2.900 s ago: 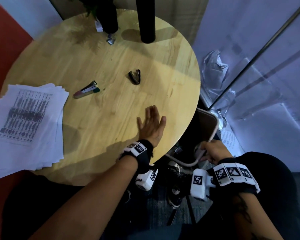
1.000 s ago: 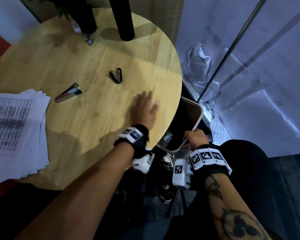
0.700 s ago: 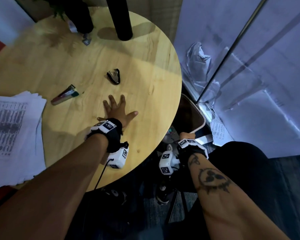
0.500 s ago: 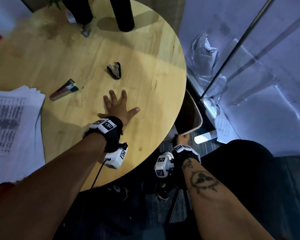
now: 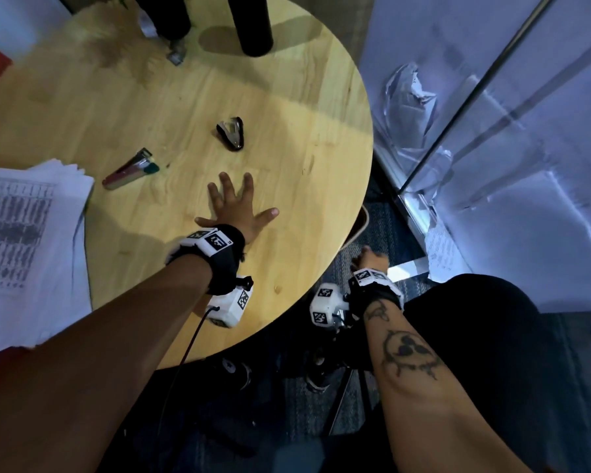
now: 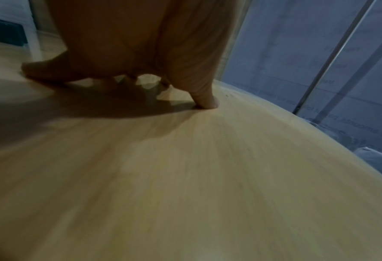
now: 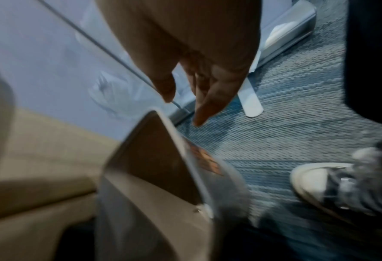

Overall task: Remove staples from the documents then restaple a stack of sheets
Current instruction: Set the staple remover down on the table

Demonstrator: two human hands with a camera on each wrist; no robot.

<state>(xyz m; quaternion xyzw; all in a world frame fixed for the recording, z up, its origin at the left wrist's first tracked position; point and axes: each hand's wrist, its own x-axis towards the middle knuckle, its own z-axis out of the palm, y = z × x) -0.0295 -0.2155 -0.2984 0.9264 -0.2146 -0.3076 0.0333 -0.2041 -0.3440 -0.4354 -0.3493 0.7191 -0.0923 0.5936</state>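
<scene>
A thick stack of printed sheets (image 5: pixel 31 240) lies at the left of the round wooden table (image 5: pixel 304 107) and overhangs its edge. A slim stapler (image 5: pixel 130 169) lies just right of the stack. Farther in lies a black staple remover (image 5: pixel 231 133). My left hand (image 5: pixel 249 203) rests flat on the wood with fingers spread, holding nothing; in the left wrist view its thumb (image 6: pixel 204 100) presses the tabletop. My right hand (image 5: pixel 369 259) hangs below the table's right edge, fingers loose (image 7: pixel 199 113), just above the rim of a beige bin (image 7: pixel 174 130) and holding nothing.
Two black cylinders (image 5: pixel 249 25) and a small metal clip (image 5: pixel 175 56) stand at the table's far side. A glass wall with a metal rail (image 5: pixel 458 107) closes the right. The bin (image 5: pixel 361 221) sits mostly under the table. A loose sheet (image 5: pixel 440 247) and my shoes (image 5: pixel 234 370) are on the carpet.
My left hand slid from the table's right edge to its middle and spread flat. My right hand let go of the bin's rim; the bin now sits farther under the table.
</scene>
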